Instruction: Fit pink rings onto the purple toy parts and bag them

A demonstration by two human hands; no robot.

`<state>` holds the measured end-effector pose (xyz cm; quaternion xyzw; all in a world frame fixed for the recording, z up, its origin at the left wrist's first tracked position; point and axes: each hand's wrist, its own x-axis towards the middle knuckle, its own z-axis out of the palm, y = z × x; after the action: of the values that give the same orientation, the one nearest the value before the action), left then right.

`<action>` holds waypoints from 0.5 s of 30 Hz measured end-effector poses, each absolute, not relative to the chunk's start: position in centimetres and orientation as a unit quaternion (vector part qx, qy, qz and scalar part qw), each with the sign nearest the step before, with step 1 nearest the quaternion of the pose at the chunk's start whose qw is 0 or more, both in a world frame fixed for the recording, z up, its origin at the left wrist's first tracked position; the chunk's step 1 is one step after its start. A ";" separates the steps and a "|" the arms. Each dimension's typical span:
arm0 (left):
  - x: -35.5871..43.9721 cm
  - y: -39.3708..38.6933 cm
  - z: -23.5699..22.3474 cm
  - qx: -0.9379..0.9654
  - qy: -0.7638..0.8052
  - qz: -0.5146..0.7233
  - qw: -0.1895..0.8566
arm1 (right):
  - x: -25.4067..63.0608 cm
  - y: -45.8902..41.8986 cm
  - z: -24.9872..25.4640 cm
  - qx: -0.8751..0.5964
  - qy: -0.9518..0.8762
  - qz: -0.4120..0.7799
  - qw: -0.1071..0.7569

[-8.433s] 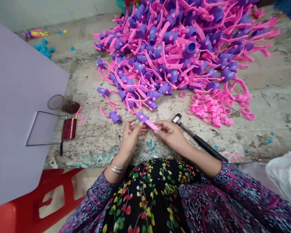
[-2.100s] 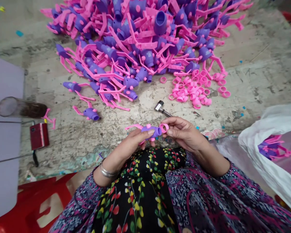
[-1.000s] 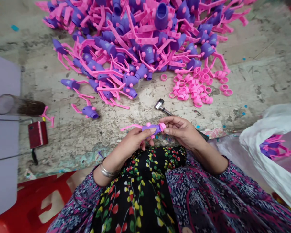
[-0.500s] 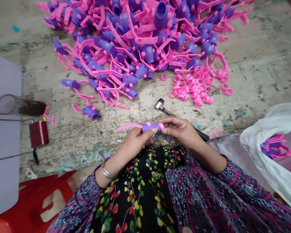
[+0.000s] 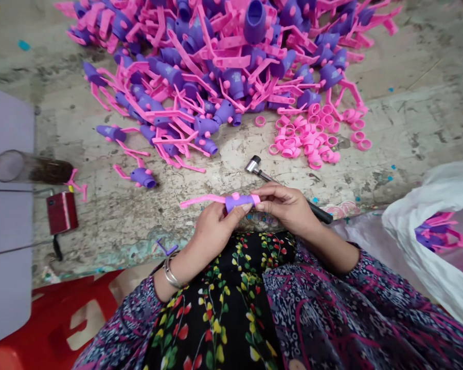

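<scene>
Left hand (image 5: 215, 229) and right hand (image 5: 284, 206) grasp a purple plastic tube (image 5: 239, 203) — pink-ringed, with a long pink arm (image 5: 202, 199).

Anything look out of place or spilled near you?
A clear cylindrical container lies on its side at the edge of the pale grey board, dark brown contents gathered at one end; no spill shows. A small purple plastic piece also lies alone on the stained concrete floor, away from the others.

The grip of the left hand (image 5: 216, 228) hides the underside of the purple plastic piece (image 5: 239, 203).
</scene>
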<state>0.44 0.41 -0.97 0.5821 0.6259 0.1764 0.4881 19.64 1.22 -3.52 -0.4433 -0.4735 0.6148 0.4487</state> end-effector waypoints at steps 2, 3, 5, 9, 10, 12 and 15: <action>0.4 0.3 -1.1 0.584 0.628 0.181 0.481 | 19.6 1.2 -3.5 -0.445 -0.484 0.603 0.452; 0.4 0.2 -1.2 0.583 0.629 0.182 0.481 | 19.5 1.2 -3.5 -0.444 -0.488 0.599 0.454; 0.4 0.2 -1.5 0.580 0.634 0.183 0.478 | 19.3 1.2 -3.8 -0.442 -0.488 0.595 0.460; 0.8 0.4 -1.9 0.558 0.642 0.188 0.490 | 18.7 1.0 -4.3 -0.445 -0.478 0.592 0.472; 0.9 0.4 -1.9 0.548 0.638 0.196 0.505 | 18.7 0.9 -4.3 -0.450 -0.477 0.587 0.475; 1.2 0.6 -1.8 0.526 0.616 0.216 0.545 | 18.7 0.8 -4.0 -0.466 -0.483 0.566 0.478; 1.1 0.8 -1.8 0.501 0.566 0.238 0.610 | 19.3 0.9 -3.1 -0.478 -0.513 0.539 0.466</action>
<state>1.10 0.76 -1.83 0.5008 0.5660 0.2378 0.6102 19.30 0.92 -3.06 -0.4782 -0.5132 0.5390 0.4663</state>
